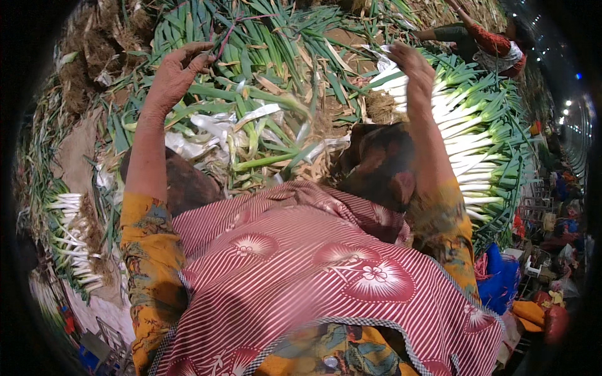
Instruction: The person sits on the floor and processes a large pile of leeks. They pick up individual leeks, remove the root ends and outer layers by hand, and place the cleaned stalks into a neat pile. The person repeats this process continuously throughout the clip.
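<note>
My left hand (pixel 184 66) is raised at the upper left, its fingers curved and apart. Close to its fingertips runs a thin pink string (pixel 228 40), which lies over a heap of green leek-like leaves (pixel 268 51). My right hand (pixel 414 66) is blurred at the upper right. It hangs over the root end of a long row of cleaned leeks or large spring onions (pixel 470 141), with white stalks inward and green tops outward. A pale strip (pixel 384 51) shows by its fingers; whether they grip it is unclear.
Between my knees lie stripped leaves and white peelings (pixel 221 131). Unpeeled stalks with dirty roots (pixel 87 56) stand at the upper left. A smaller row of white stalks (pixel 77 239) is at the left. Another person (pixel 494 44) bends at the upper right, near a blue cloth or bag (pixel 496 277) lower down.
</note>
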`<state>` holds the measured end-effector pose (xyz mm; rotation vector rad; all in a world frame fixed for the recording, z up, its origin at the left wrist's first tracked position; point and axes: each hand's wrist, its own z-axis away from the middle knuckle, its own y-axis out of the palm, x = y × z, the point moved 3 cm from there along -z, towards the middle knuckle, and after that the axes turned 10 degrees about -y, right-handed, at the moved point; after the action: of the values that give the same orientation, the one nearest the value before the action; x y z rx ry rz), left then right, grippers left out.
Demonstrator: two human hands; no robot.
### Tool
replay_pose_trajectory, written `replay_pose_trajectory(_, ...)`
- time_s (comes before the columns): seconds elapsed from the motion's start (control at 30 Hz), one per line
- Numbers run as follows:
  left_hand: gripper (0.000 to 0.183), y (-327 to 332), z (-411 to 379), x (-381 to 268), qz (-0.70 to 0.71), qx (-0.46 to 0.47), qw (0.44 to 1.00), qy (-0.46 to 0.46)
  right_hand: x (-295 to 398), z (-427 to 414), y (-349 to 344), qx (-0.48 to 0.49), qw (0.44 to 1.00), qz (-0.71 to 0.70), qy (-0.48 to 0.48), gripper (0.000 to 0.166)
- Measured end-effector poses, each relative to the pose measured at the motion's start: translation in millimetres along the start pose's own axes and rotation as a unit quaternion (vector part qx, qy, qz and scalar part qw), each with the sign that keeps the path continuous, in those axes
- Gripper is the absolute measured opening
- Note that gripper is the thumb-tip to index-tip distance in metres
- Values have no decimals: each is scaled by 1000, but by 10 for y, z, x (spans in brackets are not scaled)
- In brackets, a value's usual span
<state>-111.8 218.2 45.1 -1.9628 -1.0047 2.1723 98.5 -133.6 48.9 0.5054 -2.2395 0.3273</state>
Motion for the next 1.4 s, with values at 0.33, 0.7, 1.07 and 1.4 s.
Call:
replay_pose_trajectory(0.33,32,497,-542,776,-158,82,966,-186,-4191,1842,18,-33,855,270,441,43)
replay_pose_trajectory(0.7,33,810,-718,812,-143,145,959,-198,-4149,2034,726,129,788,306,518,49)
replay_pose_trajectory(1.07,33,835,-483,756,-221,162,961,-44,-3095,535,153,331,772,423,340,38)
replay_pose_trajectory(1.4,34,1582,-155,668,117,336,924,-136,396,368,-87,112,844,43,523,33)
